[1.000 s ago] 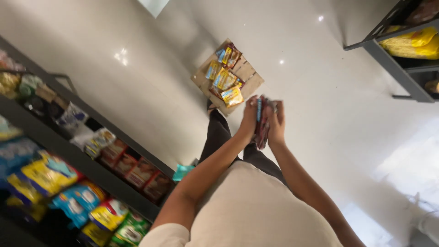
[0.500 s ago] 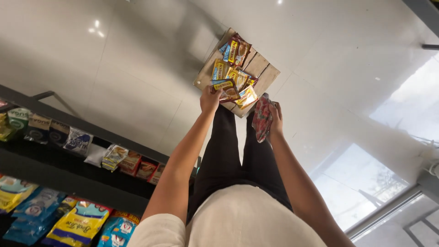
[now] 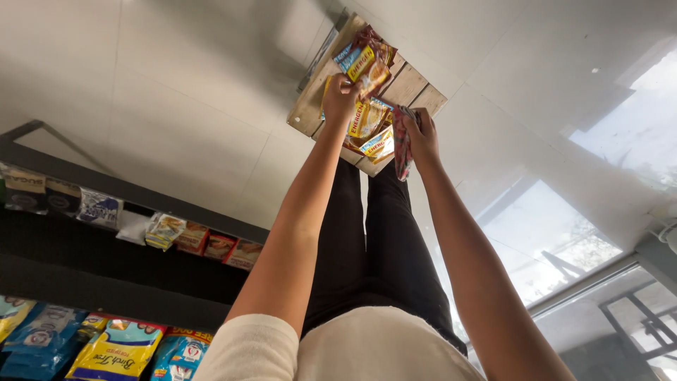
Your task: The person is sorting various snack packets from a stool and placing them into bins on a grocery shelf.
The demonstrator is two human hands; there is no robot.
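While the person is bending over the brown cardboard box (image 3: 415, 90) on the pale floor, the left hand (image 3: 341, 93) is pinching a yellow shiny snack packet (image 3: 368, 70) at its top edge. The right hand (image 3: 422, 134) is closing its fingers around a red crinkly packet (image 3: 401, 141), just beside the box rim. To do this well, the pinch should probably be firm so the packet is not slipping. Below both hands, the box is holding more yellow packets (image 3: 377, 144).

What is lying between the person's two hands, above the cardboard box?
In the head view, yellow snack sachets in the cardboard box lie between left hand and right hand, which holds red packets.
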